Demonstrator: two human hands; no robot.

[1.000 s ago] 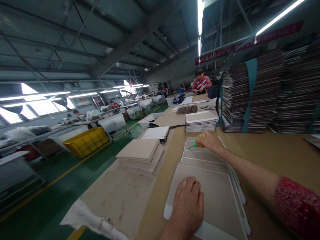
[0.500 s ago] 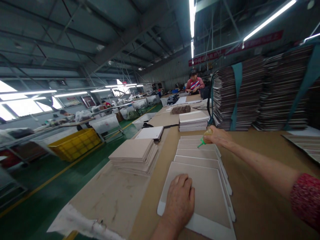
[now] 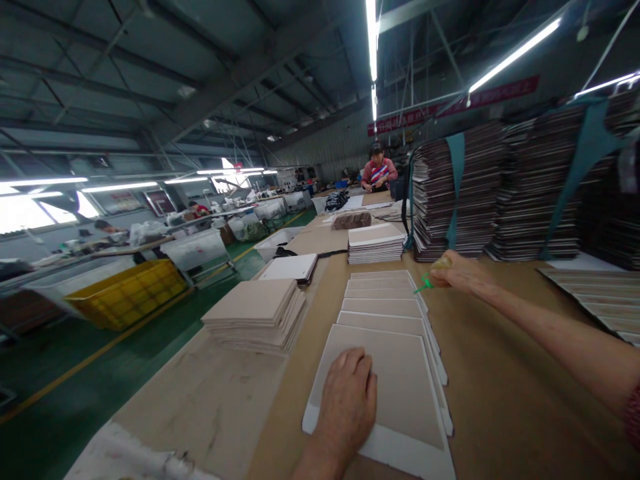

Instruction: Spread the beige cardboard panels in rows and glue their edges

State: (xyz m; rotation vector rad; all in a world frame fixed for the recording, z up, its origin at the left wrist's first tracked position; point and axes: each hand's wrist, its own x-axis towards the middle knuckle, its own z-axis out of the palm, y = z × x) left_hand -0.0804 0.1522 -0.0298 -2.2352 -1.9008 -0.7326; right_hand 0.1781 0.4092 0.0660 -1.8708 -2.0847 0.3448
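My left hand (image 3: pixel 347 400) lies on the nearest of several overlapping beige panels (image 3: pixel 395 373) with white edges, fingers laid over its surface and holding nothing. The panels fan out away from me in a staggered row. My right hand (image 3: pixel 457 270) is closed around a small yellowish squeeze bottle (image 3: pixel 441 265) with a green nozzle (image 3: pixel 424 283). The nozzle points left, near the right edge of the far panels. Fingers hide most of the bottle.
To the left is a stack of beige boards (image 3: pixel 255 307), with white sheets (image 3: pixel 290 267) behind it. Another panel stack (image 3: pixel 376 243) stands farther off. Tall strapped piles (image 3: pixel 457 193) rise at the right, beside striped strips (image 3: pixel 595 300). A co-worker (image 3: pixel 379 172) sits at the far end.
My right hand has drawn the squeeze bottle rightward, from over the far panels to their right edge. My left hand stays on the near panel. The view has shifted slightly.
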